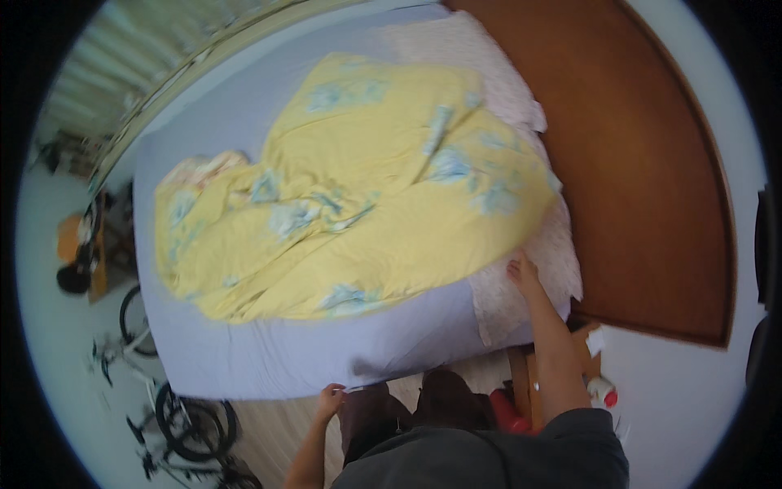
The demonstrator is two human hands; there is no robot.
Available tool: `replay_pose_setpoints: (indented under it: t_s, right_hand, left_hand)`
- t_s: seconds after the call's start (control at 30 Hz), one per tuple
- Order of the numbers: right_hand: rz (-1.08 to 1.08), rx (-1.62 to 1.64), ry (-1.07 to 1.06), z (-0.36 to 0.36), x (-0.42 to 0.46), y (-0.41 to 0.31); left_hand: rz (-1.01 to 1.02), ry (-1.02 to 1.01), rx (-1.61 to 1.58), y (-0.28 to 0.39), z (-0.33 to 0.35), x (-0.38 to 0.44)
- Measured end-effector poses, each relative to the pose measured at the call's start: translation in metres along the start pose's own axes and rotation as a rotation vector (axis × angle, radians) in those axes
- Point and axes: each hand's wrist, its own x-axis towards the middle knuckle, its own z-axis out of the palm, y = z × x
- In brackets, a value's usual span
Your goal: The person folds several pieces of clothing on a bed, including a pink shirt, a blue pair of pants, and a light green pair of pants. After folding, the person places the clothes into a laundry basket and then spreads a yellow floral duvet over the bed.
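A yellow quilt with blue flowers (379,238) lies rumpled across a bed with a lavender sheet (256,360). My right hand (523,270) reaches over a pale pink, textured cover (553,257) at the headboard end, just by the quilt's near edge. Its fingers are spread and I see nothing in them. Down at the near side of the mattress is my left hand (332,400), fingers bent. A thin white strip (360,389) shows at its fingertips; whether they grip it or the sheet's edge is unclear. A peach-patterned fabric (204,168) peeks out beyond the quilt's left part.
A brown wooden headboard (641,177) rises at the right. Beside my legs is a wooden nightstand (537,391), with a red object (506,412) next to it. Bicycles (183,422) stand at the lower left. Pale curtains (159,43) hang along the far side.
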Motion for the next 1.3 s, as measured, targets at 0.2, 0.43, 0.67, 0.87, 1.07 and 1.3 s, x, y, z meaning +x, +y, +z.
replay_pose_setpoints:
  t_s: [0.2, 0.43, 0.67, 0.87, 1.07, 1.3]
  right_hand:
    - [-0.205, 0.221, -0.189, 0.118, -0.055, -0.065]
    - [-0.374, -0.032, 0.219, 0.022, -0.124, -0.091]
    - [-0.374, -0.878, 0.835, 0.065, -0.136, 0.013]
    - [-1.003, -0.979, -0.149, 0.243, -0.147, 0.208]
    - [-1.117, -1.453, -0.914, 0.495, -0.328, 0.376]
    - [-1.516, -1.486, -0.993, 0.660, -0.395, 0.448]
  left_hand:
    - [-0.059, 0.152, -0.199, -0.030, -0.025, -0.048]
    - [-0.142, 0.131, -0.289, -0.077, -0.027, -0.082]
    - [-0.036, 0.169, -0.354, -0.146, -0.063, -0.102]
    - [0.052, 0.205, -0.488, -0.261, -0.130, -0.101]
    - [-0.052, 0.442, -0.777, -0.367, -0.207, -0.146]
    - [-0.130, 0.482, -0.841, -0.430, -0.234, -0.154]
